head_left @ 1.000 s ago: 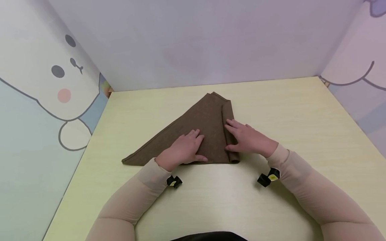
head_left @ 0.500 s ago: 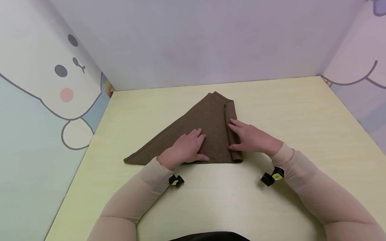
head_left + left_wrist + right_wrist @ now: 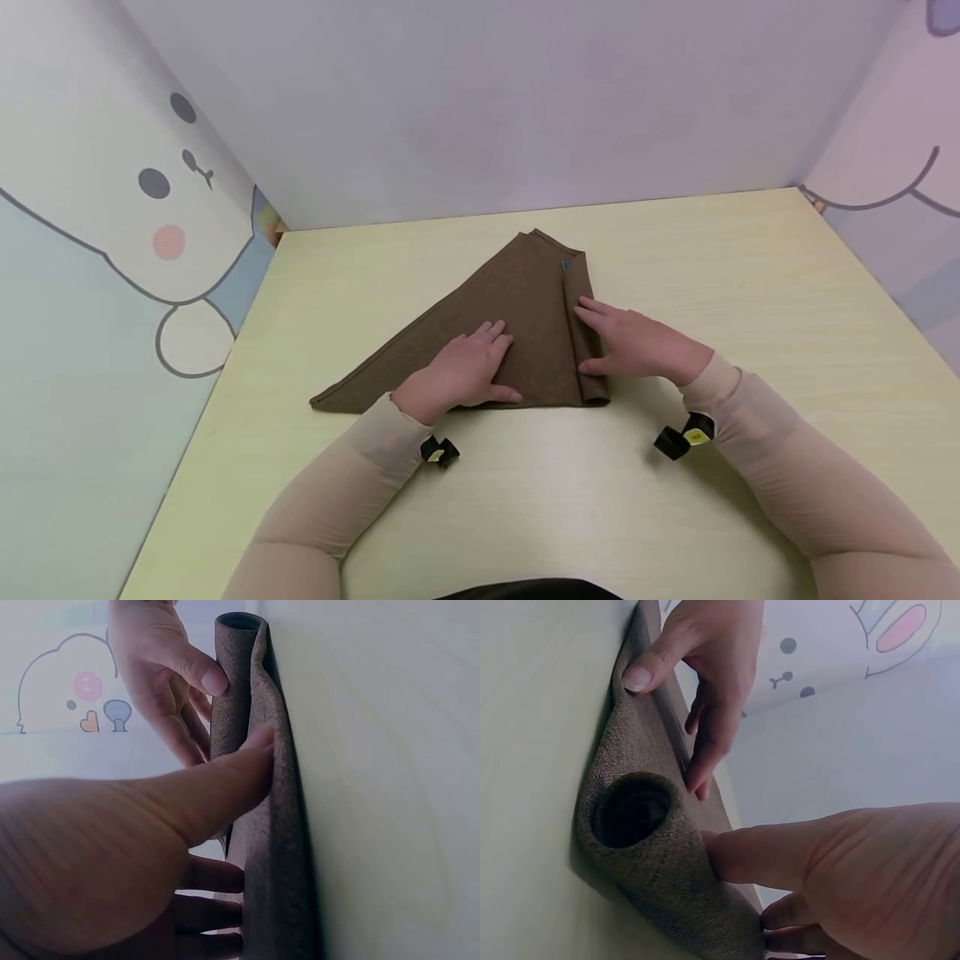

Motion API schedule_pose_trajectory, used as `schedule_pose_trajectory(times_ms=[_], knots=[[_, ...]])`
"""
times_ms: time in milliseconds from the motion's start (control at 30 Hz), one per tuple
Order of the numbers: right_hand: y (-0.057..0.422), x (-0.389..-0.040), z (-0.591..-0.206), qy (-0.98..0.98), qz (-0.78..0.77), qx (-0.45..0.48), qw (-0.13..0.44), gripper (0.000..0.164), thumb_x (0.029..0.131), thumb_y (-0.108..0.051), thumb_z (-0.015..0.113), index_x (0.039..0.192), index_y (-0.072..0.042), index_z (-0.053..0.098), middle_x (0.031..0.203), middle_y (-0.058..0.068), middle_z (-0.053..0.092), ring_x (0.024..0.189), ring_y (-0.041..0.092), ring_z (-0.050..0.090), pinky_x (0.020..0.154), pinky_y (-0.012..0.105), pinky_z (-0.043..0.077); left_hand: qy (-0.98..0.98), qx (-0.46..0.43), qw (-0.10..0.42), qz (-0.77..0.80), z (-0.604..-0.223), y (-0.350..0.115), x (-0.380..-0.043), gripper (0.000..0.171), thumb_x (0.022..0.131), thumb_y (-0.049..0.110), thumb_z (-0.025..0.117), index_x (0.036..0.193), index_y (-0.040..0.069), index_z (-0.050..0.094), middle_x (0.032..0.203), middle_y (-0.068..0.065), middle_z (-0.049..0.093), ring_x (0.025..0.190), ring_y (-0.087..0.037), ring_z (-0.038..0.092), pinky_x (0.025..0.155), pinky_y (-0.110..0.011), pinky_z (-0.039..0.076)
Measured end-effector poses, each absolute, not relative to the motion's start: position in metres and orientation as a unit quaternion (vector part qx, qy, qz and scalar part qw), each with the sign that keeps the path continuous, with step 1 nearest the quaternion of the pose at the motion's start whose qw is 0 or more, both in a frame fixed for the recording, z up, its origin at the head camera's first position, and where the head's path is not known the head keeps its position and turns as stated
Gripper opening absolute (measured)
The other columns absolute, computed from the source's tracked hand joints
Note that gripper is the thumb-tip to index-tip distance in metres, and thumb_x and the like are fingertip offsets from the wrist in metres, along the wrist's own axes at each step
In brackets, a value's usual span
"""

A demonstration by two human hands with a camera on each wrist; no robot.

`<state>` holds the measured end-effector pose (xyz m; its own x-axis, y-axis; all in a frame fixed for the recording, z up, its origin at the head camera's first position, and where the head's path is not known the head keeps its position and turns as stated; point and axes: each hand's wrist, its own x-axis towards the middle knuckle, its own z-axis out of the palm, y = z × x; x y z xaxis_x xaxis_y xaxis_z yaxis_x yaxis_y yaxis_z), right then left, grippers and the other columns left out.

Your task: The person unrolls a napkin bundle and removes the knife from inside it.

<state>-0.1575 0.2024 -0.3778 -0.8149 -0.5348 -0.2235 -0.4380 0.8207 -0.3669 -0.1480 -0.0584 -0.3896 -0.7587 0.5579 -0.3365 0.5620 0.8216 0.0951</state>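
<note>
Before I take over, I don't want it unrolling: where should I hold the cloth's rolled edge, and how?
Probably midway along, from the person's right, where the right hand rests: the rolled edge is a hollow tube on the right of the cloth, so a light grip seems best.

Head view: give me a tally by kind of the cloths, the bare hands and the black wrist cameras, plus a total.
Cloth: 1, the brown cloth
Bare hands: 2, the left hand and the right hand
Black wrist cameras: 2, one at each wrist
Total: 5
</note>
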Motion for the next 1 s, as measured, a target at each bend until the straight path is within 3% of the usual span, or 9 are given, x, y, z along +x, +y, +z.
schedule_pose_trajectory(times_ms=[433,567,800,1000], knots=[[0.209,-0.157,-0.373,0.939,-0.157,-0.251,0.176,0.086,0.086,-0.032,0.073,0.149,0.004,0.027,0.156,0.022,0.019,0.136,0.044,0.030,0.105,0.055,0.032,0.936,0.300,0.185,0.018,-0.391,-0.062,-0.150,0.090,0.085,0.060,0.062,0.149,0.005,0.031,0.158,-0.014,0.017,0.145,-0.029,0.016,0.112,-0.047,0.024],[0.206,-0.157,-0.375,0.939,-0.160,-0.263,0.153,0.083,0.087,-0.033,0.072,0.147,0.006,0.030,0.155,0.024,0.022,0.138,0.042,0.028,0.105,0.060,0.027,0.934,0.305,0.186,0.014,-0.394,-0.069,-0.152,0.092,0.085,0.062,0.060,0.151,0.006,0.029,0.159,-0.013,0.016,0.146,-0.029,0.014,0.112,-0.048,0.024],[0.181,-0.155,-0.382,0.946,-0.156,-0.267,0.093,0.080,0.088,-0.045,0.068,0.146,0.002,0.037,0.155,0.020,0.023,0.143,0.036,0.019,0.106,0.064,0.021,0.953,0.257,0.157,-0.030,-0.386,-0.092,-0.160,0.097,0.084,0.072,0.050,0.152,0.007,0.026,0.156,-0.022,0.018,0.141,-0.043,0.020,0.108,-0.053,0.029],[0.166,-0.155,-0.392,0.947,-0.115,-0.292,0.075,0.082,0.087,-0.053,0.065,0.144,0.000,0.042,0.155,0.017,0.025,0.145,0.034,0.016,0.106,0.064,0.022,0.961,0.207,0.176,-0.047,-0.387,-0.104,-0.155,0.107,0.079,0.081,0.045,0.155,0.012,0.017,0.158,-0.022,0.012,0.140,-0.049,0.017,0.105,-0.059,0.029]])
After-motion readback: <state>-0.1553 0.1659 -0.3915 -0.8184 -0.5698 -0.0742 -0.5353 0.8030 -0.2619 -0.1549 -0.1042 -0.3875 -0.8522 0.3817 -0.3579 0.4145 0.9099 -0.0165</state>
